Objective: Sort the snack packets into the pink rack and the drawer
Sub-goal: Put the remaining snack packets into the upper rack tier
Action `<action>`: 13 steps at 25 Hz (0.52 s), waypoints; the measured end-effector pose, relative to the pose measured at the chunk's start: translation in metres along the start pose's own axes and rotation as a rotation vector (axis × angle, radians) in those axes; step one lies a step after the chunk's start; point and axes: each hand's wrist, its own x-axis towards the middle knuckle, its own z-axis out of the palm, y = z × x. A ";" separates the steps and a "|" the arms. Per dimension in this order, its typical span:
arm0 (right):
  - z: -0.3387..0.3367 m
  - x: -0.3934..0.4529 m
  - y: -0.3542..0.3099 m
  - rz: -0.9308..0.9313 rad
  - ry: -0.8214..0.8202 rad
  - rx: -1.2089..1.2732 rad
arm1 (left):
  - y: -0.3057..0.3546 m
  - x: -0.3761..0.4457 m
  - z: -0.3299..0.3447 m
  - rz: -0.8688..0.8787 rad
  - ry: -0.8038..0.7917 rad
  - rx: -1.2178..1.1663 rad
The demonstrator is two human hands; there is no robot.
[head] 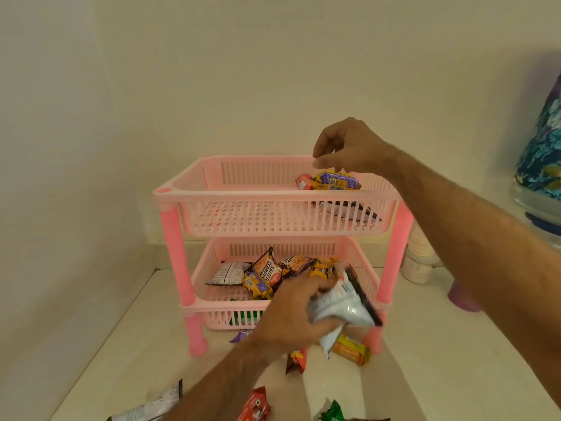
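Observation:
A two-tier pink rack [170, 194] stands on a white shelf against the wall. Its top basket holds a purple-and-yellow packet [338, 181], an orange one beside it and a dark one below. My right hand [349, 147] hovers just above the purple packet, fingers loosely pinched and apart from it. The lower basket [209, 311] holds several packets, among them a salted peanuts packet [267, 268]. My left hand [294, 314] grips a white-and-black packet [343, 302] in front of the lower basket's right side. No drawer is in view.
Loose packets lie on the shelf in front of the rack: an orange one [352, 349], a red one [296, 361], a white one [148, 407], a red one [255, 405] and a green one [332, 413]. White jars [417, 262] and a floral object [540, 147] stand at right.

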 end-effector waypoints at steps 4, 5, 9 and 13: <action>-0.003 -0.007 -0.028 -0.038 -0.211 0.096 | 0.028 0.028 -0.035 0.006 0.408 -0.142; -0.002 -0.010 -0.036 -0.050 -0.259 0.090 | 0.032 0.035 -0.043 0.011 0.509 -0.143; 0.001 -0.017 -0.066 -0.082 -0.448 -0.174 | 0.040 0.050 -0.065 0.032 0.758 -0.129; 0.006 -0.017 -0.074 -0.074 -0.480 -0.198 | 0.038 0.050 -0.076 0.015 0.794 -0.110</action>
